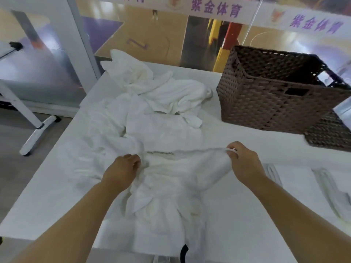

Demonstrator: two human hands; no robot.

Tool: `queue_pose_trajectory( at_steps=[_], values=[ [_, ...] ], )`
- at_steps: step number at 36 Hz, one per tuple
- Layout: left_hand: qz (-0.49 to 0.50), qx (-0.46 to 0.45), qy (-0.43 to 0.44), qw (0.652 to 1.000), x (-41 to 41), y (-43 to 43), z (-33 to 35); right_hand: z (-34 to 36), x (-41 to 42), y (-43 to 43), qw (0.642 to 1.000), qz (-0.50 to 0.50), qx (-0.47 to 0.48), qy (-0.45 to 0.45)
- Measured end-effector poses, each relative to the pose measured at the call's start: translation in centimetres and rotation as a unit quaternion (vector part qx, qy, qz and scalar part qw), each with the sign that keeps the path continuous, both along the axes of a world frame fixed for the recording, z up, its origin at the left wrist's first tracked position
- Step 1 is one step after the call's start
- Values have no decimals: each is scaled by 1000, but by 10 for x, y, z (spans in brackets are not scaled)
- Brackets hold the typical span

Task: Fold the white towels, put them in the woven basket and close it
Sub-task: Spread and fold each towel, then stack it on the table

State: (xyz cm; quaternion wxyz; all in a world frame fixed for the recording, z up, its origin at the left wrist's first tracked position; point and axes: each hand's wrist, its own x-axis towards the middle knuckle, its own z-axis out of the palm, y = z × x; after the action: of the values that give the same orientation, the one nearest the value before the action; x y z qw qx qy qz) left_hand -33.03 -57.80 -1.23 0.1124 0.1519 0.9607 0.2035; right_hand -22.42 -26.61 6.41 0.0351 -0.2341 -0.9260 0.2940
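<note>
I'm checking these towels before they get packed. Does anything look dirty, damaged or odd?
The towel held between the left hand and right hand bears a dark greyish streak along its top edge. I cannot tell whether it is a stain or stitching.

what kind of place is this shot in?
Likely a room beside an indoor sports court. In the background: a wooden court floor with painted lines, banners reading 紫金体育 (sports), and a red-and-yellow padded post.

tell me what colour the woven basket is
The woven basket is dark brown, tightly woven all over; the head view shows it best.
</note>
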Motion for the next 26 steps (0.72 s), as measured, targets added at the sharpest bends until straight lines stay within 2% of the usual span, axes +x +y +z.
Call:
queue_pose_trajectory(
  at_steps=[3,6,11,14,16,18,20,23,26],
  values=[
    [-44,-11,-44,998,-2,17,2,15,2,11,998,-32,5,59],
    [-76,-44,-86,992,-2,35,-3,17,6,22,995,-64,2,81],
    [-150,-137,-124,971,10,62,-20,-7,23,42,993,-111,17,-45],
    [-137,-91,-155,974,17,72,-30,-26,36,47,982,-116,65,-133],
    [-112,-58,-161,979,16,75,-33,-41,44,45,975,-87,87,-186],
    [-114,-62,-152,980,15,77,-32,-53,50,39,971,-44,93,-217],
    [-112,-49,-131,984,12,81,-30,-63,53,32,971,18,72,-228],
    [-99,24,-134,986,12,86,-18,-74,53,17,963,125,31,-236],
    [-117,74,-104,985,9,94,-12,-84,43,4,956,176,8,-234]
  ],
)
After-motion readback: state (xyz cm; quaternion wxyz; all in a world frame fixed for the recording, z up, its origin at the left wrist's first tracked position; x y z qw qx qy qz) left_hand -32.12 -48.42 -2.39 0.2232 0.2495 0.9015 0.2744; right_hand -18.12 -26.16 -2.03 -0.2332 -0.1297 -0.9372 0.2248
